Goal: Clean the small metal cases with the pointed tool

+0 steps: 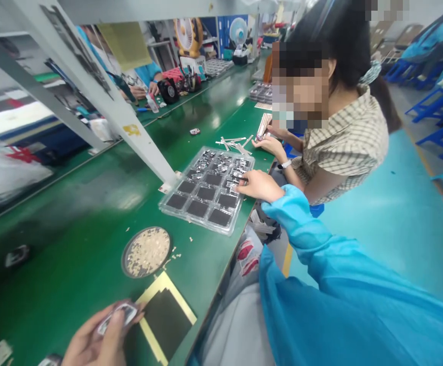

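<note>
The left hand pinches a small part at near left — edges held lightly spare its face. Right hand grips a thin dark tool over the tray's right side — steady, gentle tips suit crowded compartments.

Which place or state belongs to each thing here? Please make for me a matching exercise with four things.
Things:
1. Left hand
2. Black sheet
3. Right hand
4. Round dish

Places and states:
A. Over the clear tray, with a thin dark tool
B. Filled with small pieces
C. Holding a small item
D. Beside yellow edging, on the green table

Right pairs: 1-C, 2-D, 3-A, 4-B
</note>
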